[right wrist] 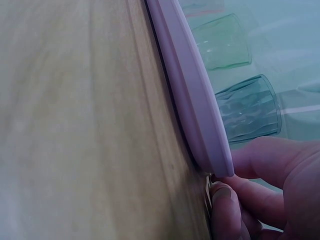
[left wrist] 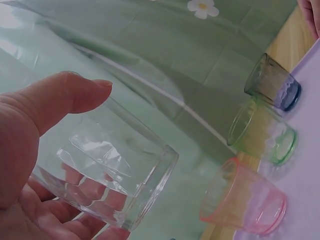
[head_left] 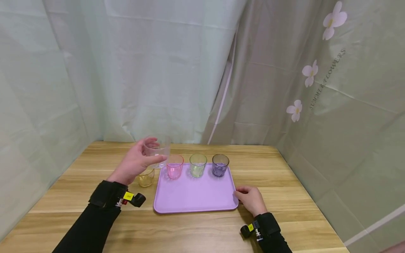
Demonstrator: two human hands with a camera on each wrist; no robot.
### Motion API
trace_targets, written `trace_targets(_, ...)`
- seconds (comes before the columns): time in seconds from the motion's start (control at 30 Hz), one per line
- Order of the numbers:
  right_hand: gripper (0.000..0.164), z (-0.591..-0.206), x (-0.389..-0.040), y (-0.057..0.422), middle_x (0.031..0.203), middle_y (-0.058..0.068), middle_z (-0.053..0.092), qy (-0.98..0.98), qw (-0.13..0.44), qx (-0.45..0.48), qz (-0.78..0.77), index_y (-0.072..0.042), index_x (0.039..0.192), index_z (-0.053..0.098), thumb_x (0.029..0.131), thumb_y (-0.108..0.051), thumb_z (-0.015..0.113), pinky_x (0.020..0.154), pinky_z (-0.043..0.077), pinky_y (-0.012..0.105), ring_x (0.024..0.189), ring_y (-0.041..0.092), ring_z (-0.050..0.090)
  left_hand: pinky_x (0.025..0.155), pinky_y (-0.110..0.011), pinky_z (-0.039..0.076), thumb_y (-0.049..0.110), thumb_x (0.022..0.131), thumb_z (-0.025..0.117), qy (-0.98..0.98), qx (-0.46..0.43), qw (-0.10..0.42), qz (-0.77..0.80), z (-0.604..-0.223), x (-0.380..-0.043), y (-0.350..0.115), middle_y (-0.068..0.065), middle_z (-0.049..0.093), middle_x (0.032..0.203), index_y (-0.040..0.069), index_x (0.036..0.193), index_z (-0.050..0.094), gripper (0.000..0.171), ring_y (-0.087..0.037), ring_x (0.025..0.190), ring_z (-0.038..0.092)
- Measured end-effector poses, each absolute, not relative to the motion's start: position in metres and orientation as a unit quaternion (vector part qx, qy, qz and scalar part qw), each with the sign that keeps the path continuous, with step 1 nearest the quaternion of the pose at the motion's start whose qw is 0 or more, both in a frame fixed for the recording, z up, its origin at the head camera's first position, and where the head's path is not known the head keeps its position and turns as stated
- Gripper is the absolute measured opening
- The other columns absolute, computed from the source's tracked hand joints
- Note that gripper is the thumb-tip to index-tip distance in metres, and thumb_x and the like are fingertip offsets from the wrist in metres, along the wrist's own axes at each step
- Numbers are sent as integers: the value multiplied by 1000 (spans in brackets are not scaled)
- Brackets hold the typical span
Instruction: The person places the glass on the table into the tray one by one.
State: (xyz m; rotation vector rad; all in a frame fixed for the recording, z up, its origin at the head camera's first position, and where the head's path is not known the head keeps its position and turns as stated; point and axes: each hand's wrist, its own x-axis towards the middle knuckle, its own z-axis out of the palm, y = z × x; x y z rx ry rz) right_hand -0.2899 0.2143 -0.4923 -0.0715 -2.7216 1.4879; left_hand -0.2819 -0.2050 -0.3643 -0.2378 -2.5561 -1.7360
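My left hand (head_left: 136,160) holds a clear glass (head_left: 161,151) in the air over the tray's far left corner, thumb on one side and fingers round the other. In the left wrist view the clear glass (left wrist: 105,165) is tilted. At the near right corner of the purple tray (head_left: 196,196), my right hand (head_left: 251,199) grips the rim with thumb and fingers. Along the tray's far side stand a pink glass (head_left: 175,170), a green glass (head_left: 198,168) and a dark grey glass (head_left: 219,168), all upright. Partly behind my left wrist, a yellow glass (head_left: 146,179) stands on the table.
The tray lies on a wooden table (head_left: 284,218). Pale green curtains (head_left: 158,70) hang along the table's back and both sides, with printed flowers (head_left: 310,73) on the right one. Both wrists wear dark straps with small cameras.
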Motion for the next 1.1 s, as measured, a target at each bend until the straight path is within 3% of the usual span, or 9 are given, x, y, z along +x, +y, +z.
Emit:
trace_targets(0.6,24,-495,-292,215,106,16,81,-875,18,-22,483,6,116,80,100,-13,78,75,63,32,88,18,74,123,-64,43,30,96,87,-812,-97,5,-576,-361,-286,-175,-22,46,167,8,169,32,94,-44,151,45)
trace_targets(1.1,23,-494,-294,215,106,15,81,-877,16,-20,480,4,116,81,100,-12,77,75,62,31,87,18,74,116,-55,46,27,95,89,-805,-107,-2,-583,-359,-289,-154,-18,49,165,10,167,38,90,-40,145,46)
